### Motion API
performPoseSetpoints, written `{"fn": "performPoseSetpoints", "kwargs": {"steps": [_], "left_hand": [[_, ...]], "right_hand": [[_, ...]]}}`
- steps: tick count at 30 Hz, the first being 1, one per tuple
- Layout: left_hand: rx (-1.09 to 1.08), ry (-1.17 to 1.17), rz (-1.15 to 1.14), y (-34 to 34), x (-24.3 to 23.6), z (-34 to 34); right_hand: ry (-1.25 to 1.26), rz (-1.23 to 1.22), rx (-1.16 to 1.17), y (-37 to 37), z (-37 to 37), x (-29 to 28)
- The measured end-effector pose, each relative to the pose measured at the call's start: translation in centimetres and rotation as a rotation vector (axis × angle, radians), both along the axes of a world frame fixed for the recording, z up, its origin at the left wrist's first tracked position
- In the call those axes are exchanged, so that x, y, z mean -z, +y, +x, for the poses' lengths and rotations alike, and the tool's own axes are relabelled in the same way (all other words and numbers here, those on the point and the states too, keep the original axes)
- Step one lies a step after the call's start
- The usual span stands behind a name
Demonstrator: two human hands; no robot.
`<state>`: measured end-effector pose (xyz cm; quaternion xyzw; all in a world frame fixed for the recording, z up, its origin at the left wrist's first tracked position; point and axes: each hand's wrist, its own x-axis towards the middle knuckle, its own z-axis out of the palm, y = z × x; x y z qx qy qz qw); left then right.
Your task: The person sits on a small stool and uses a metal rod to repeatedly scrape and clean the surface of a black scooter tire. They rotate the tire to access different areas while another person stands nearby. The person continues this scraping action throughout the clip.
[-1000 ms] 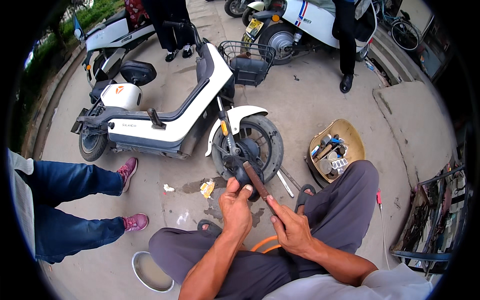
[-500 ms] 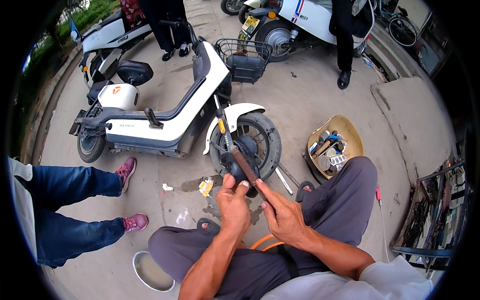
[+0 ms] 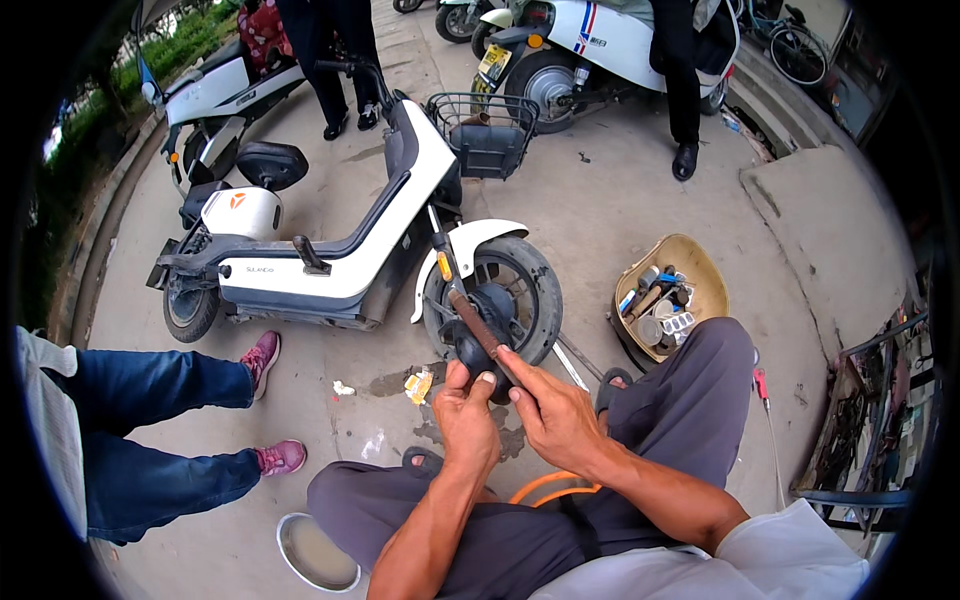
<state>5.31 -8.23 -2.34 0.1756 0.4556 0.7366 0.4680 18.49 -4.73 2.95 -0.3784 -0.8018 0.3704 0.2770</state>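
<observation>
Head view: left hand [image 3: 468,420] pinched closed on the black tube [image 3: 468,352], thumb on top. Right hand [image 3: 556,412] closed round the near end of the file [image 3: 476,325], index finger along it. Tube lies before the wheel [image 3: 546,300], file across it (contact face hidden). Risks, judged: slack left pinch, tube rolls, file skids toward thumb; heavy pressure, rubber worn thin.

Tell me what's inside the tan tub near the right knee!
The tub holds a brown stick-like thing, a round pale container and a white bumpy tray, among other bits. Whatever lies beneath them is covered.
</observation>
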Motion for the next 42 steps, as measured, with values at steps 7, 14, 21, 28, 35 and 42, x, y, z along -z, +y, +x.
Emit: {"fn": "performPoseSetpoints", "kwargs": {"steps": [7,14,21,28,35,42], "left_hand": [[0.042,-0.028,-0.064,0.4,-0.4,0.6],[0.026,-0.024,-0.021,0.8,-0.2,0.4],[0.011,-0.125,-0.019,1.3,-0.3,0.5],[-0.03,-0.067,-0.007,1.1,0.6,0.4],[-0.021,0.018,-0.03,0.6,1.5,0.2],[0.01,-0.066,-0.035,1.1,0.4,0.0]], "right_hand": [[0.047,0.093,0.051,-2.2,2.2,1.3],[0.238,0.12,0.062,2.2,1.2,0.0],[0.175,0.013,0.069,0.1,3.1,0.9],[0.082,0.01,-0.027,-1.8,3.3,0.8],[-0.061,0.094,-0.045,0.6,0.5,0.1],[-0.066,0.068,-0.008,-1.1,1.5,0.4]]}}
